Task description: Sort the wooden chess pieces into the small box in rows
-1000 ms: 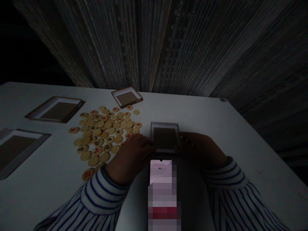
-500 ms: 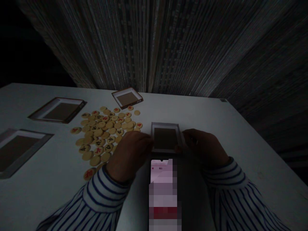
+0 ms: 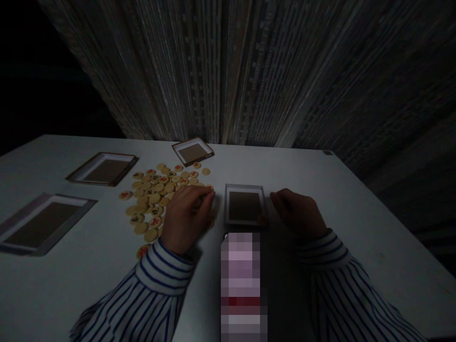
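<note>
Just left of the small tray-like box (image 3: 228, 205), my left hand (image 3: 185, 216) is closed, thumb and fingers together at a red-marked Chinese chess piece (image 3: 209, 189) on the right side of the pile. Its palm and wrist cover part of the round wooden pieces (image 3: 153, 198), some with red or black characters. My right hand (image 3: 301, 213) rests curled beside the box's right wall; whatever its fingers hold, if anything, is hidden. In the box's near right corner lies one dim round piece (image 3: 262, 219).
A lit phone (image 3: 239, 285), its screen blurred out, lies between my forearms. Another shallow box (image 3: 194, 152) stands at the back, with a brown-rimmed box (image 3: 103, 168) and a larger grey-rimmed box (image 3: 46, 223) on the left. A striped curtain (image 3: 228, 71) hangs behind the white table (image 3: 302, 166).
My left hand has moved left from the box's edge to the pile's right side. My right hand stays by the box, its fingers more curled. The view has shifted slightly.
</note>
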`<state>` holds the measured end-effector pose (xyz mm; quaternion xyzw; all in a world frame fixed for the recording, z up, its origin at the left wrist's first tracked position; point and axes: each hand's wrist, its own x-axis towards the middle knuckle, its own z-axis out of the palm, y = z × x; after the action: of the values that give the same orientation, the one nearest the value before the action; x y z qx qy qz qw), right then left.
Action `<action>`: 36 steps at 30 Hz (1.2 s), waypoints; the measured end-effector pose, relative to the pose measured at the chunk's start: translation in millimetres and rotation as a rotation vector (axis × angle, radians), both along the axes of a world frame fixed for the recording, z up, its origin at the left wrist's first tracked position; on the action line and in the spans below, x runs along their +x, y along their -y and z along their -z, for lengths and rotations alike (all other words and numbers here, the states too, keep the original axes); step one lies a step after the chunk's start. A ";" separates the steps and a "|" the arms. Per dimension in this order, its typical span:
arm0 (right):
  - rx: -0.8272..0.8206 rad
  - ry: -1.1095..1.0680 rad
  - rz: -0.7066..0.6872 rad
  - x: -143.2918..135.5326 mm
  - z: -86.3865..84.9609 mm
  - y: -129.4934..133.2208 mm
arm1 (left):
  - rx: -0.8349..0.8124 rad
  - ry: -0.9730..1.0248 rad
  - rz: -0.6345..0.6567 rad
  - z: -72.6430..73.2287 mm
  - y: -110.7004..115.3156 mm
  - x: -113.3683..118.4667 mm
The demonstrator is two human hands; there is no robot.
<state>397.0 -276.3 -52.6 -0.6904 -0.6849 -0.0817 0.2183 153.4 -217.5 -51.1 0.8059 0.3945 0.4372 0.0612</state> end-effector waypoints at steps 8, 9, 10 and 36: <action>0.085 -0.043 0.009 -1.3 2.1 -2.3 | -0.132 0.229 -0.053 -8.2 0.8 -1.0; 0.093 -0.056 0.013 -1.3 1.8 -2.5 | -0.167 0.275 -0.063 -10.1 1.1 -1.2; 0.099 -0.074 0.016 -1.3 1.4 -2.6 | -0.197 0.307 -0.068 -12.6 1.5 -1.7; 0.172 -0.393 -0.085 -6.1 -14.4 -11.3 | -0.332 0.573 -0.029 -51.9 -37.9 -97.8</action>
<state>390.9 -264.9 -38.2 -0.6424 -0.6482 0.0055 0.4088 55.6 -179.6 0.8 0.6234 0.4386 0.5767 0.2940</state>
